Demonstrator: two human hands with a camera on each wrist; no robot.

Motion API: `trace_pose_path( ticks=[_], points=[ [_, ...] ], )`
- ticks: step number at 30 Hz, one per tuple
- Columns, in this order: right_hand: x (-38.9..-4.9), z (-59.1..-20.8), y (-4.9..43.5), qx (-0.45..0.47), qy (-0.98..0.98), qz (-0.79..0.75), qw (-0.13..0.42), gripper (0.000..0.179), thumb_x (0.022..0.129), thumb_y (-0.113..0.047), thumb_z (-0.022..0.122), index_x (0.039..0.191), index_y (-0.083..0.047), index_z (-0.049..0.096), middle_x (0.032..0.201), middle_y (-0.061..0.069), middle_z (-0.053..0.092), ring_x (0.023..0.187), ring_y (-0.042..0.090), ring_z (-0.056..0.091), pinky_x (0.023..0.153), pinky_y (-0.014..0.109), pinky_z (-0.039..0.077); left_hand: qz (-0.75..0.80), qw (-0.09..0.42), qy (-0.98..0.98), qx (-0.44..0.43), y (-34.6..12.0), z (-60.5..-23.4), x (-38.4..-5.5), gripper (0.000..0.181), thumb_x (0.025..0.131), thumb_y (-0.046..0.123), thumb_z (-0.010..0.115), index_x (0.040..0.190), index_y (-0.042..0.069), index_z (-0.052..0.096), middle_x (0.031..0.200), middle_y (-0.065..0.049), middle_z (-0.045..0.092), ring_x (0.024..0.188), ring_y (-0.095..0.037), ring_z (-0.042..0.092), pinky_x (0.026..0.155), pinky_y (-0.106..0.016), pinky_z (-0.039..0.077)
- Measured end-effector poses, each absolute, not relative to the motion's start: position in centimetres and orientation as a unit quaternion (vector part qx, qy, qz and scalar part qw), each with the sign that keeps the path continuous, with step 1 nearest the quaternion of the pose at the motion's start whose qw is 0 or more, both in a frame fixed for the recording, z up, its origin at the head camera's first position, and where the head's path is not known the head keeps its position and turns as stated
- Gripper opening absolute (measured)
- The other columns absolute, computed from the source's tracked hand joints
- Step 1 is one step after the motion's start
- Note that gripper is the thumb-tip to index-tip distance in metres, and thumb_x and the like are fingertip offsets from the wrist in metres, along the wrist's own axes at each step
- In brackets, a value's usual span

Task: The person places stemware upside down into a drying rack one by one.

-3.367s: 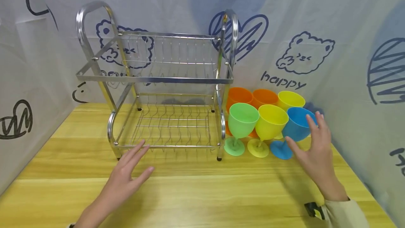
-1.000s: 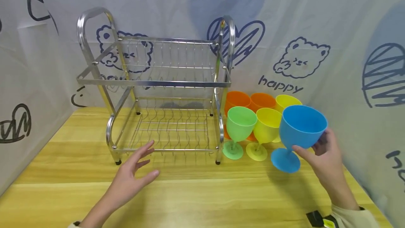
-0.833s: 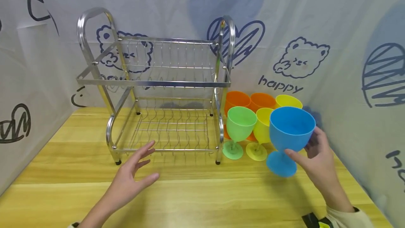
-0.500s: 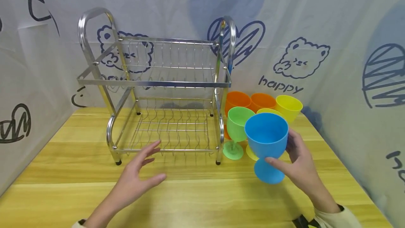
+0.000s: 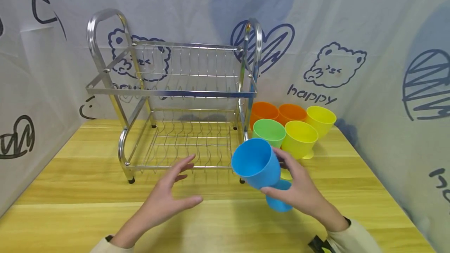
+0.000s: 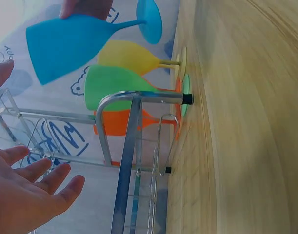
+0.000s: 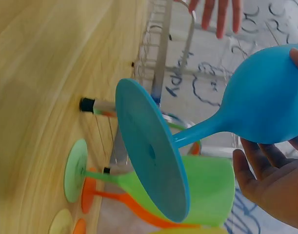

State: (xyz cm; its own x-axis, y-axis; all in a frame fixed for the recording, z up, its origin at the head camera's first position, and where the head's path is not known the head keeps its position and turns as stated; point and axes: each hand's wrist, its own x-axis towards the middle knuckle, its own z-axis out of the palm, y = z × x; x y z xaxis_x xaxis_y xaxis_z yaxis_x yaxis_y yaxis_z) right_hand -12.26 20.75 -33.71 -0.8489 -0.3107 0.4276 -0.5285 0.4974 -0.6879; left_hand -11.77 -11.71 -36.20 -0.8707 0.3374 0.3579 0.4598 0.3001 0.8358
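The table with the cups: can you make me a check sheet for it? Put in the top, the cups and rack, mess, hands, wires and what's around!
Surface: wood-grained table.
Cups and rack: blue cup tilted, off the table; green cup, two yellow cups and two orange cups upright beside the metal rack.
Mess: nothing seen.
Hands: right hand holds the blue cup; left hand holds nothing.
Wires: nothing seen.
Around: white backdrop with drawn bears and hearts.
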Motion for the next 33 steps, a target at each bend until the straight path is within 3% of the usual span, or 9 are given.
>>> trace_pose_path(
  ticks=[8,24,33],
  points=[
    [-12.5,-34.1,18.2,0.305,-0.873,0.369,0.091,0.083,0.072,-0.024,0.086,0.142,-0.010,0.043,0.135,0.012,0.049,0.117,0.033,0.052,0.087,0.054,0.051,-0.545,0.046,-0.796,-0.260,-10.6,-36.1,-12.0,0.087,0.075,0.018,0.083,0.149,0.018,0.036,0.147,-0.009,0.042,0.129,-0.032,0.043,0.101,-0.057,0.039],
    [-12.5,-35.3,15.3,0.352,-0.898,0.256,0.072,0.083,0.071,-0.034,0.086,0.141,-0.012,0.047,0.130,0.012,0.051,0.113,0.031,0.053,0.084,0.049,0.053,-0.487,0.035,-0.815,-0.313,-9.6,-36.5,-12.3,0.086,0.073,0.024,0.086,0.145,0.009,0.042,0.151,-0.014,0.033,0.133,-0.045,0.033,0.096,-0.065,0.040],
    [-12.6,-35.1,14.9,0.365,-0.897,0.241,0.064,0.082,0.072,-0.036,0.085,0.142,-0.014,0.047,0.130,0.008,0.051,0.112,0.027,0.052,0.085,0.046,0.053,-0.466,0.039,-0.817,-0.338,-9.6,-36.8,-12.4,0.084,0.074,0.025,0.086,0.144,0.010,0.041,0.143,-0.016,0.041,0.125,-0.043,0.044,0.091,-0.059,0.048]
  ],
)
